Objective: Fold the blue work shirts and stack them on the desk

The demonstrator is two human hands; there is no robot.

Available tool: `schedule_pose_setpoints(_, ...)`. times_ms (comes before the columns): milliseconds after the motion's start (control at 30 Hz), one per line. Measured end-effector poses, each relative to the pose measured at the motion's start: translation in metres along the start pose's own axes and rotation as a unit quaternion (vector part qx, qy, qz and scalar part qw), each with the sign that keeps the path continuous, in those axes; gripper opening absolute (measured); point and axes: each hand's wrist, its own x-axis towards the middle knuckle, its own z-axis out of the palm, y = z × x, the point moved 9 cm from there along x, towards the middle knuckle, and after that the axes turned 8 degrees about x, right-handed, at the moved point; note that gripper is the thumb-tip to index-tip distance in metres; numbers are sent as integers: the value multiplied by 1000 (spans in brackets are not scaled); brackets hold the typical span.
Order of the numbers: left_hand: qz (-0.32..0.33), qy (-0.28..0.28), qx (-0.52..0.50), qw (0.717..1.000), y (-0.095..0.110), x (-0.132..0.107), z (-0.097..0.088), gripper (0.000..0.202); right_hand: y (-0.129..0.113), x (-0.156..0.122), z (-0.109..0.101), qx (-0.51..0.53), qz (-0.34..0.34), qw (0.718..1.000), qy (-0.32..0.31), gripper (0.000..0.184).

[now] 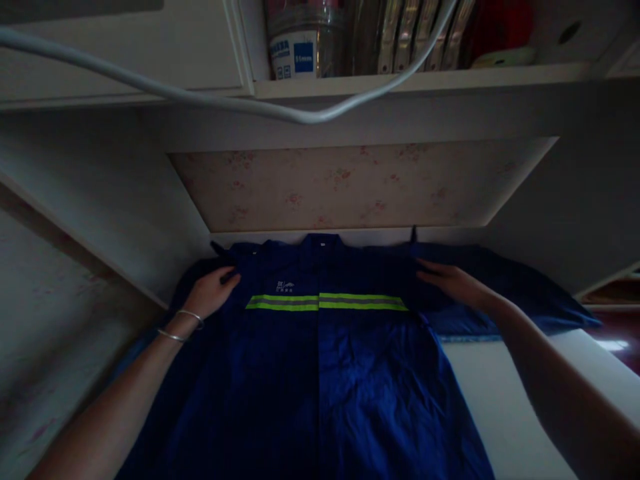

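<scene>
A dark blue work jacket (280, 360) lies front side up with its collar at the far edge. A yellow-green and grey reflective stripe (364, 302) crosses its chest, and a small white logo sits above the stripe on the left. My left hand (213, 293), with bangles (181, 325) on the wrist, is closed on dark cloth at the jacket's left shoulder. At the opposite shoulder, my right hand (453, 280) pinches the cloth between thumb and fingers. Shadow hides part of both fingertips.
More dark blue cloth (520, 283) spreads right of the jacket over a white surface (505, 400). A pale cable (300, 115) hangs across the top, before a shelf (425, 78) with a clear jar (305, 47) and upright cases. Cabinet sides flank a floral-papered back panel (345, 187).
</scene>
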Motion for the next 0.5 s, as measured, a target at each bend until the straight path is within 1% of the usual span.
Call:
schedule_pose_setpoints(67,30,-36,-39,998,34,-3,18,65,-15,-2,39,6,36,997,-68,61)
schedule_pose_setpoints(100,37,-42,-52,997,45,-5,26,68,-18,-2,52,5,49,996,-75,61)
schedule_pose_setpoints(133,40,-38,-55,997,52,-6,33,69,-18,-1,62,-5,47,997,-62,60)
schedule_pose_setpoints(167,44,-28,-49,997,56,-7,40,70,-19,1,70,-32,27,998,-40,57)
schedule_pose_setpoints(200,52,-18,-37,998,58,-9,49,69,-19,3,79,-78,-8,997,-19,55)
schedule_pose_setpoints(233,60,-13,-24,998,58,-11,60,68,-17,2,89,-137,-47,989,-6,53)
schedule_pose_setpoints(267,68,-15,-11,998,56,-15,73,66,-13,1,102,-200,-76,977,-8,52)
schedule_pose_setpoints(300,73,-22,1,997,53,-19,87,65,-4,-1,117,-258,-90,962,-25,53)
schedule_pose_setpoints(367,75,-39,19,996,46,-27,111,62,17,-6,143,-337,-70,936,-73,55)
schedule_pose_setpoints(400,73,-41,24,996,42,-30,118,61,25,-9,151,-354,-57,929,-88,55)
schedule_pose_setpoints(433,72,-38,26,996,39,-33,120,61,27,-12,154,-355,-56,929,-91,54)
schedule_pose_setpoints(467,70,-32,26,997,37,-37,118,61,23,-16,153,-340,-67,934,-80,53)
schedule_pose_setpoints(500,68,-24,26,997,33,-43,111,63,15,-23,147,-313,-87,944,-54,53)
